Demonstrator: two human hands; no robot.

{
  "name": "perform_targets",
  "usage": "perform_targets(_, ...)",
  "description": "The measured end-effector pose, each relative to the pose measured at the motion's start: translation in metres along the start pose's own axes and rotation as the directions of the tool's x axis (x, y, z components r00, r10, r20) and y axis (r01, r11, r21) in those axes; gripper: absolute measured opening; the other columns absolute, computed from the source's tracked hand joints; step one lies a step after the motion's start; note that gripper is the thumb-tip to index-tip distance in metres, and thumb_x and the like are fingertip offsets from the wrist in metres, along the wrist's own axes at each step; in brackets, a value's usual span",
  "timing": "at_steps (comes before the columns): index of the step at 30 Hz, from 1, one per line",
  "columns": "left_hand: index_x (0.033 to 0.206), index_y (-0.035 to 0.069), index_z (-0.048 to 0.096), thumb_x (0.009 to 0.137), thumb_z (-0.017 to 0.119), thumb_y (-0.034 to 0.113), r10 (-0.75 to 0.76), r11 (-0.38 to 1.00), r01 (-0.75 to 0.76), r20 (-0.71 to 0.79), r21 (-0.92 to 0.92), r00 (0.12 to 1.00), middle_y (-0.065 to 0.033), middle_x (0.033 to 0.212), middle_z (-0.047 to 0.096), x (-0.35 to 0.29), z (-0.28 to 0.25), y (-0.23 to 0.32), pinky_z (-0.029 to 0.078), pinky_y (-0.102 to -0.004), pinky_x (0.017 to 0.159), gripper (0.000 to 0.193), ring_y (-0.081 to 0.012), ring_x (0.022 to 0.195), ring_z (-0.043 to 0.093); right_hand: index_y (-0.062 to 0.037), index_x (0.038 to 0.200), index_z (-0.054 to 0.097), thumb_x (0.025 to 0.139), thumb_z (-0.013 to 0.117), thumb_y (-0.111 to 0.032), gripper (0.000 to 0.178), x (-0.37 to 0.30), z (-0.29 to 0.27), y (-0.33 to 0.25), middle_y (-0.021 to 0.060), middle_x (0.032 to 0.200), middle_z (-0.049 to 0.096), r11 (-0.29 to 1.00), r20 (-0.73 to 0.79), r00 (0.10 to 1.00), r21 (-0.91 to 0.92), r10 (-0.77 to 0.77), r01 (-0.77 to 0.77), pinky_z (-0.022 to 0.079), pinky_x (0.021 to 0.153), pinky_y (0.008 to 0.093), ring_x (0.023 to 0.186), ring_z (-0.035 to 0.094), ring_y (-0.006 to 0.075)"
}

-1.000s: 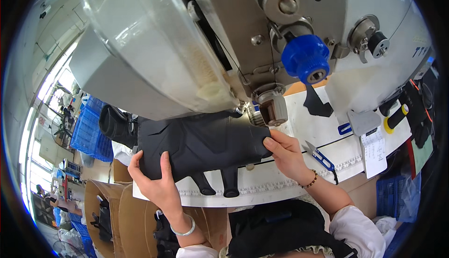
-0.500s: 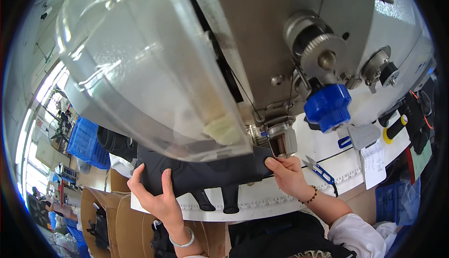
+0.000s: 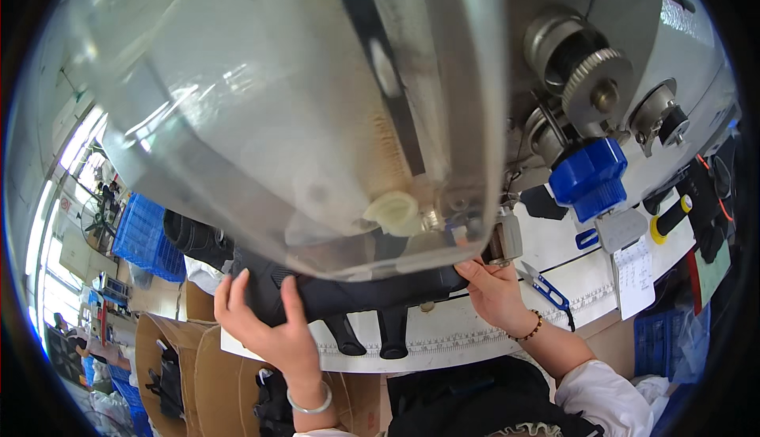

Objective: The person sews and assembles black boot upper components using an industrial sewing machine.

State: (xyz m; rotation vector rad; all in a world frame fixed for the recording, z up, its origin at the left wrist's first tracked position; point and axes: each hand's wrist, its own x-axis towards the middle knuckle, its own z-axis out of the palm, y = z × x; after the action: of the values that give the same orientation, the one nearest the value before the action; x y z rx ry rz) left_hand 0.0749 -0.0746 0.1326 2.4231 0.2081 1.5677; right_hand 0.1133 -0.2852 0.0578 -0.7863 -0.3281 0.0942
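A black padded fabric piece [image 3: 364, 294] lies under the sewing machine's head, with two black straps [image 3: 393, 332] hanging from its near edge. My left hand [image 3: 265, 330] rests at its left end, open, thumb and fingers spread against the fabric. With the thumb on top, my right hand [image 3: 497, 298] pinches the piece's right end close to the presser foot [image 3: 504, 241]. A clear plastic shield [image 3: 261, 160] hides the piece's far side and much of the needle area.
Blue-handled thread snips [image 3: 546, 286] lie on the white table [image 3: 443, 342], right of my right hand. Beyond are a white paper slip [image 3: 633, 279] and a black-and-yellow thread spool [image 3: 670, 219]. Blue crates [image 3: 148, 235] and a cardboard box [image 3: 170, 374] stand left.
The machine head and shield appear further right in view, and the shield now covers more of the needle area. The black piece and my right hand have shifted slightly right; my left fingers have spread.
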Motion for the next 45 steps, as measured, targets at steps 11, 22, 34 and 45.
perform_targets(11, 0.121, 0.005, 0.049, 0.063, 0.069, 0.025, 0.646, 0.725, -0.677, 0.471, -0.13, 0.601, -0.0204, 0.124, 0.042, -0.051, 0.028, 0.049, 0.029, -0.0561, 0.096, 0.065, -0.0381, 0.12, 0.037, 0.0056, 0.121, 0.045, 0.082, 0.048, 0.002, 0.039, 0.0, -0.02, -0.004, 0.0086, 0.11, 0.055, 0.966, 0.173, 0.98, 0.222, 0.094, -0.131, 0.04, 0.086, 0.0249, 0.101, 0.05, 0.0114)
perform_targets(22, 0.124, 0.005, 0.045, 0.066, 0.066, 0.025, 0.619, 0.76, -0.63, 0.473, -0.159, 0.627, -0.0228, 0.127, 0.04, -0.052, 0.028, 0.055, 0.027, -0.0555, 0.097, 0.064, -0.0385, 0.121, 0.035, 0.0057, 0.121, 0.043, 0.087, 0.047, -0.002, 0.035, 0.0, -0.02, -0.002, 0.008, 0.113, 0.054, 0.978, 0.152, 0.97, 0.054, 0.191, -0.201, 0.041, 0.087, 0.0244, 0.102, 0.05, 0.0111)
perform_targets(34, 0.12, 0.002, 0.045, 0.074, 0.061, 0.026, 0.602, 0.775, -0.627, 0.396, -0.08, 0.694, -0.0278, 0.121, 0.043, -0.067, 0.036, 0.059, 0.029, -0.0574, 0.095, 0.054, -0.0428, 0.117, 0.039, 0.0062, 0.118, 0.047, 0.089, 0.049, -0.008, 0.032, -0.004, -0.014, -0.002, 0.0081, 0.109, 0.056, 0.988, 0.108, 0.986, 0.065, 0.13, -0.138, 0.041, 0.084, 0.0223, 0.099, 0.051, 0.0101)
perform_targets(45, 0.121, 0.001, 0.043, 0.07, 0.064, 0.026, 0.588, 0.796, -0.587, 0.412, -0.145, 0.696, -0.028, 0.122, 0.042, -0.05, 0.039, 0.063, 0.028, -0.0545, 0.097, 0.06, -0.0412, 0.117, 0.04, 0.0038, 0.112, 0.05, 0.09, 0.048, -0.011, 0.026, 0.006, -0.003, -0.01, 0.0051, 0.1, 0.059, 0.995, 0.049, 0.995, 0.036, 0.087, -0.088, 0.041, 0.076, 0.0199, 0.09, 0.053, 0.007)
